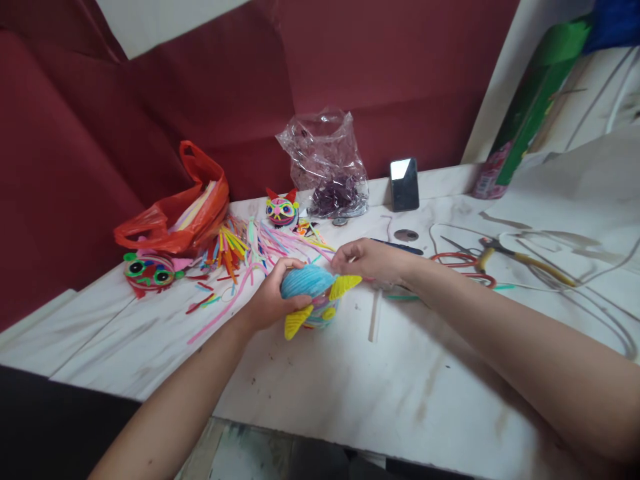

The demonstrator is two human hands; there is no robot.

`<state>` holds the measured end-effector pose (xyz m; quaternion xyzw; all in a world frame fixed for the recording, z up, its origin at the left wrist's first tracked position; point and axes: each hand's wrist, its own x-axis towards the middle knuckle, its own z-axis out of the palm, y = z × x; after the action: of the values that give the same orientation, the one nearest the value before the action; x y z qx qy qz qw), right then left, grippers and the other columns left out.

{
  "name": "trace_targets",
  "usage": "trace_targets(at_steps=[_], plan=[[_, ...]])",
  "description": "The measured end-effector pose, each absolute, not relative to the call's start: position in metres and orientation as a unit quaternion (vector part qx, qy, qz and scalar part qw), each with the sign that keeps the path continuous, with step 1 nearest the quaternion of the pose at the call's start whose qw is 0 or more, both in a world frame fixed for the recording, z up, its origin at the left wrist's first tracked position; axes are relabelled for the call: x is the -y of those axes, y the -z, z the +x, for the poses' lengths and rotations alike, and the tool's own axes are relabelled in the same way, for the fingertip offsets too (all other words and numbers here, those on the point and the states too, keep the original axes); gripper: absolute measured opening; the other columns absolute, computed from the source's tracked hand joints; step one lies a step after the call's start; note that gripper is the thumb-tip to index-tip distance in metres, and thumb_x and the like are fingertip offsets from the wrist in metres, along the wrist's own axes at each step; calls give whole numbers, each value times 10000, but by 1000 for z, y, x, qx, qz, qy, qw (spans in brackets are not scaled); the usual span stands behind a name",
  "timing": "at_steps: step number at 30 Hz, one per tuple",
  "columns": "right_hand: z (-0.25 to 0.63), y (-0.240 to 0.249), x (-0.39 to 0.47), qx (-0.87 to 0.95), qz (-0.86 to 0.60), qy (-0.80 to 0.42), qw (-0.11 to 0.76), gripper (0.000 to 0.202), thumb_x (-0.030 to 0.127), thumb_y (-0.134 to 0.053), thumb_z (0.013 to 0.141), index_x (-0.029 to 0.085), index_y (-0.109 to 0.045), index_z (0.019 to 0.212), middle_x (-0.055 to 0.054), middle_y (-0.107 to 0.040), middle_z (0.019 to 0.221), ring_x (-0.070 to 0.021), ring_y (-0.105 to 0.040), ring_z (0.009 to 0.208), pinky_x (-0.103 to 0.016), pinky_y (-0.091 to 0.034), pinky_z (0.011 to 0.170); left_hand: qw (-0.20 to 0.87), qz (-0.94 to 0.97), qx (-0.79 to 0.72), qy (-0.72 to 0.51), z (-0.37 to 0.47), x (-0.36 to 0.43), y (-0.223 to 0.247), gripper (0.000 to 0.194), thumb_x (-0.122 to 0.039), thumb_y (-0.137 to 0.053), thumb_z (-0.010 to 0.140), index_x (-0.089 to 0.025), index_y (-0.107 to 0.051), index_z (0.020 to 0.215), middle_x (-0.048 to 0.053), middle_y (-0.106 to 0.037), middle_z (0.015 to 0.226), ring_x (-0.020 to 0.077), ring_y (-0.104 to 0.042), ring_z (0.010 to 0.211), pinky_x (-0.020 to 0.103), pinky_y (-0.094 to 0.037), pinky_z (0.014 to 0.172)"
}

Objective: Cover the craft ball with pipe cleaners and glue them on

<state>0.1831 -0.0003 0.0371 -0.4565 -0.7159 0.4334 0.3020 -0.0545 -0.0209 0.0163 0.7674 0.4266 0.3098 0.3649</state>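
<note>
My left hand (270, 297) is wrapped round the side of a small round craft animal head (309, 283), made of coiled pipe cleaners. Its top is light blue, with two yellow pointed ears and striped colours below. At the head's far right side is my right hand (367, 259), its thumb and fingers pinched together. What the pinch holds, if anything, is too small to tell. The head's face is turned away from me. A clear glue stick (374, 319) lies on the table just right of it.
Two similar heads, one green-eyed (150, 273) and one red-eared (283, 208), sit behind with loose pipe cleaners (233, 247). A red plastic bag (200, 223), a clear bag (340, 193) and a phone (404, 185) stand at the back. Red-handled scissors (483, 279) and pliers (543, 265) lie right, among cables.
</note>
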Motion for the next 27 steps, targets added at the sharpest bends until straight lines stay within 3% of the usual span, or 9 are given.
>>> trace_targets(at_steps=[4, 6, 10, 17, 22, 27], plan=[[175, -50, 15, 798, -421, -168, 398, 105, 166, -565, 744, 178, -666, 775, -37, -680, 823, -172, -573, 774, -301, -391, 715, 373, 756, -437, -315, -53, 21, -16, 545, -376, -716, 678, -235, -422, 1114, 45, -513, 1124, 212, -539, 975, 291, -448, 770], [167, -52, 24, 859, -356, -48, 364, 101, 146, -579, 766, 177, -675, 768, -54, -681, 828, -195, -560, 829, -336, -347, 774, 372, 755, -435, -319, -52, 21, -16, 541, -388, -719, 679, -233, -424, 1106, 41, -509, 1117, 198, -538, 944, 283, -450, 753], [152, -44, 39, 907, -322, 82, 259, 137, 161, -595, 820, 163, -653, 697, -58, -636, 735, -184, -488, 750, -336, -263, 712, 377, 756, -423, -327, -52, 21, -15, 559, -424, -729, 670, -226, -421, 1092, 19, -524, 1015, 178, -533, 877, 278, -445, 722], [148, -33, 38, 898, -342, 104, 258, 135, 155, -593, 837, 169, -634, 709, -46, -612, 720, -188, -447, 760, -318, -222, 688, 424, 735, -400, -346, -55, 18, -7, 584, -477, -714, 680, -220, -432, 1123, 29, -516, 1034, 183, -534, 895, 280, -447, 744], [150, -32, 36, 896, -343, 79, 270, 125, 157, -583, 839, 168, -632, 725, -36, -612, 714, -174, -483, 729, -303, -237, 699, 481, 707, -363, -371, -56, 17, -6, 478, -486, -609, 768, -212, -455, 1128, 35, -529, 1038, 189, -532, 930, 288, -442, 782], [150, -30, 34, 898, -336, 84, 271, 181, 155, -525, 867, 164, -610, 708, -29, -592, 702, -150, -491, 667, -299, -242, 702, 468, 714, -381, -356, -56, 14, -7, 591, -414, -750, 645, -220, -442, 1110, 25, -528, 1044, 187, -537, 925, 285, -441, 771]])
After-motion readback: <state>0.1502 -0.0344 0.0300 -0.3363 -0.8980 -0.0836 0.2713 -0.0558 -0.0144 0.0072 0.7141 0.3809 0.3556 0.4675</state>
